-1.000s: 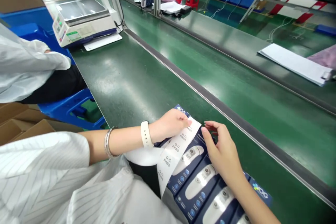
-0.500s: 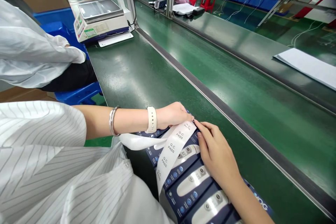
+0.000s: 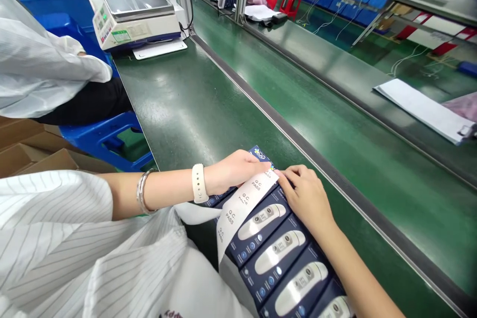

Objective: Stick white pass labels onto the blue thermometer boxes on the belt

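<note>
A strip of white "Q.C. PASS" labels (image 3: 240, 207) hangs from under my left hand across a row of navy thermometer boxes (image 3: 279, 258), each with a white device behind its window. My left hand (image 3: 236, 171) lies over the strip's upper end and seems to pinch it, with a pale watch (image 3: 198, 184) and a bangle (image 3: 141, 191) on that wrist. My right hand (image 3: 305, 194) rests on the boxes, its fingertips touching the strip's edge. The lower boxes run out of view at the bottom.
The boxes lie on a green conveyor belt (image 3: 208, 99) with a raised metal edge. A digital scale (image 3: 134, 20) stands further along. A co-worker's white sleeve (image 3: 37, 54) is at left, above a blue stool (image 3: 104, 139). Cardboard boxes (image 3: 33, 154) sit low at left.
My right hand has moved up next to my left at the strip's top end. The view has shifted, and more of the boxes and the top box's logo now show.
</note>
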The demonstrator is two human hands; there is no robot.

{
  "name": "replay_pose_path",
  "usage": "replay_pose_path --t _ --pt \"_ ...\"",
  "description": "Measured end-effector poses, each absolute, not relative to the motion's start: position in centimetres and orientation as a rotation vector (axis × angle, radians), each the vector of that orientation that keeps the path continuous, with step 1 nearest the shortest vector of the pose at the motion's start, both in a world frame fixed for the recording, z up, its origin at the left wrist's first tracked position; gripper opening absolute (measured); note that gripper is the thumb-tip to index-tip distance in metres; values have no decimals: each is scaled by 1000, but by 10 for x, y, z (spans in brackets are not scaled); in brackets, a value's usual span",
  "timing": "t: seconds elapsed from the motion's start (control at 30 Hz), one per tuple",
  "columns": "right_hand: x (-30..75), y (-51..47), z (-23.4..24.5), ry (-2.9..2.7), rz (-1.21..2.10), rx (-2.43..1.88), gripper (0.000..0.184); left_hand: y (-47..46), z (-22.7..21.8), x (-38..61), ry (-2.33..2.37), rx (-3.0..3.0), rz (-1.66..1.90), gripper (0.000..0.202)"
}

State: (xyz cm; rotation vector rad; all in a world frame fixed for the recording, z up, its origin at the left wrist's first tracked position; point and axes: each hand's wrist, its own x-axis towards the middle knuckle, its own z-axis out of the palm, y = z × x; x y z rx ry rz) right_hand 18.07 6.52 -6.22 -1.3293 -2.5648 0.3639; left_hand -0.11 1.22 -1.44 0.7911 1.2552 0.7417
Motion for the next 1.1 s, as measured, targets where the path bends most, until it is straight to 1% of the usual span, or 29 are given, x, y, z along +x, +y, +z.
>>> replay_pose_path --t 0.07,0.1,0.17,0.23,0.27,0.33,0.4,0.47,0.5,0.6,0.67,0.77,0.83,0.9,1.0,1.1 --pt "181 59 -56 -2384 393 -1290 31 11 -13 -1 1200 883 806 42" --pt "181 53 -52 -2269 479 -1273 29 11 -13 -1 1174 933 835 41" --pt "179 39 -45 -2038 769 -1248 26 10 -13 2 1138 1011 870 38" --pt "174 24 -38 -1801 1060 -1225 28 8 -14 7 1112 1050 885 33" --pt "172 18 -36 -1687 1156 -1212 29 7 -15 10 1102 1066 889 32" --pt "168 9 -32 -1507 1246 -1191 27 4 -17 15 1080 1105 923 27" --pt "168 4 -28 -1437 1253 -1196 23 2 -19 18 1053 1172 988 23" --pt "171 2 -25 -1458 1228 -1211 21 1 -19 19 1011 1266 1056 26" --pt "174 1 -24 -1486 1210 -1221 20 0 -19 19 991 1311 1074 25" --pt "180 -2 -23 -1590 1148 -1274 17 0 -17 20 974 1367 1073 16" --pt "183 -4 -25 -1666 1128 -1310 18 0 -17 23 1036 1337 1075 20" --pt "185 -6 -28 -1744 1132 -1352 18 -1 -21 29 1177 1294 1086 39" --pt "187 -6 -30 -1770 1120 -1397 20 -2 -23 33 1236 1295 1061 46" --pt "189 -4 -31 -1800 1072 -1462 25 -4 -25 35 1248 1289 996 42" --pt "195 2 -37 -1926 913 -1501 27 -5 -27 38 1260 1224 862 31" --pt "204 8 -46 -2076 719 -1459 24 -3 -29 40 1292 1098 777 30"
